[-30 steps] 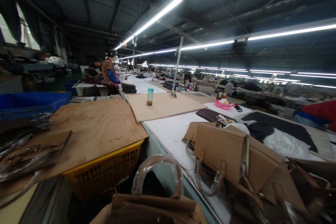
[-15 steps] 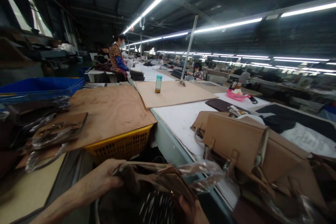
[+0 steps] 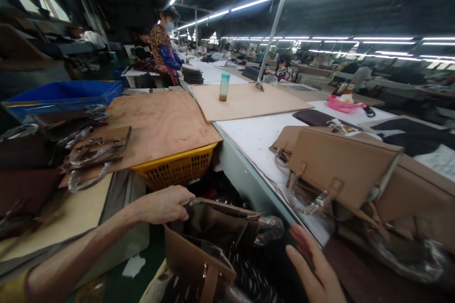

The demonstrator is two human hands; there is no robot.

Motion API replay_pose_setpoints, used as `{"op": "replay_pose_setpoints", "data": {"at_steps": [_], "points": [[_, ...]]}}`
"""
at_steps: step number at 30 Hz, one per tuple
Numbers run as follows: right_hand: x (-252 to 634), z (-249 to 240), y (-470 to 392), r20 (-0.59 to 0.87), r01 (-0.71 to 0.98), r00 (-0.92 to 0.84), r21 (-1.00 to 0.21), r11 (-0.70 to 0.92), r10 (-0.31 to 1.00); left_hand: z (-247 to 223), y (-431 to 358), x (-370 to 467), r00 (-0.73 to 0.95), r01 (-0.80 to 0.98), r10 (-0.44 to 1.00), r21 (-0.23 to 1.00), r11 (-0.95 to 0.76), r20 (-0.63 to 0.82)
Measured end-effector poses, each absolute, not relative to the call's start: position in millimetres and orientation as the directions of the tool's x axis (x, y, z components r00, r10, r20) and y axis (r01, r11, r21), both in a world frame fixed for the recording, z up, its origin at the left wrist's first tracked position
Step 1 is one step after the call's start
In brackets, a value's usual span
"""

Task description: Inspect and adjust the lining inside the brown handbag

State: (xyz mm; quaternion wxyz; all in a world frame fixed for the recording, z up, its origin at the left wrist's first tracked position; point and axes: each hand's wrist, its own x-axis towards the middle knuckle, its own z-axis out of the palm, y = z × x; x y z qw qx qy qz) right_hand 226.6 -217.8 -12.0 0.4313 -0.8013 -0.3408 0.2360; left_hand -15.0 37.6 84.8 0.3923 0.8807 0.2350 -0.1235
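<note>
A tan handbag (image 3: 197, 251) with a dark brown lining hangs over my lap, its mouth gaping upward. My left hand (image 3: 167, 204) pinches the bag's upper left edge between thumb and fingers. To the right of the bag, my right hand (image 3: 313, 262) is apart from it, fingers spread and holding nothing. A plastic-wrapped handle (image 3: 270, 229) sticks out on the bag's right side, near that hand. Beneath the bag shows dark cloth with white marks (image 3: 249, 274). More tan handbags (image 3: 341, 161) with wrapped handles lie on the white table to the right.
A yellow basket (image 3: 177, 168) under a plywood board (image 3: 159, 123) stands ahead. Brown handbags (image 3: 103, 149) and a blue bin (image 3: 67, 94) are at left. A bottle (image 3: 223, 87) stands on a beige board (image 3: 256, 104). A co-worker (image 3: 163, 52) stands farther back.
My right hand has come off the bag and opened to its right. My left hand still grips the edge. The bag now faces me more openly, and the view has tipped downward.
</note>
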Motion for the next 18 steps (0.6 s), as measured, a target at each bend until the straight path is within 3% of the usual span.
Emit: {"op": "replay_pose_setpoints", "data": {"at_steps": [3, 5, 11, 15, 18], "points": [[217, 12, -199, 0.084, 0.615, 0.545, -0.717, -0.329, 0.834, 81, 40, -13, 0.867, 0.496, 0.302, 0.631, -0.597, -0.396], [208, 26, -181, 0.091, 0.706, 0.424, -0.657, -0.265, 0.901, 78, 40, -14, 0.879, 0.475, 0.284, 0.645, -0.599, -0.383], [200, 53, -142, -0.134, 0.705, 0.078, -0.693, -0.15, 0.988, 82, 40, -21, 0.894, 0.444, 0.275, 0.611, -0.655, -0.354], [198, 73, -145, -0.197, 0.729, 0.08, -0.657, -0.193, 0.977, 81, 55, -13, 0.925, 0.355, 0.14, 0.675, -0.646, -0.352], [187, 97, -152, -0.26, 0.799, 0.086, -0.559, -0.222, 0.962, 69, 71, 4, 0.913, 0.355, 0.092, 0.662, -0.66, -0.398]]}}
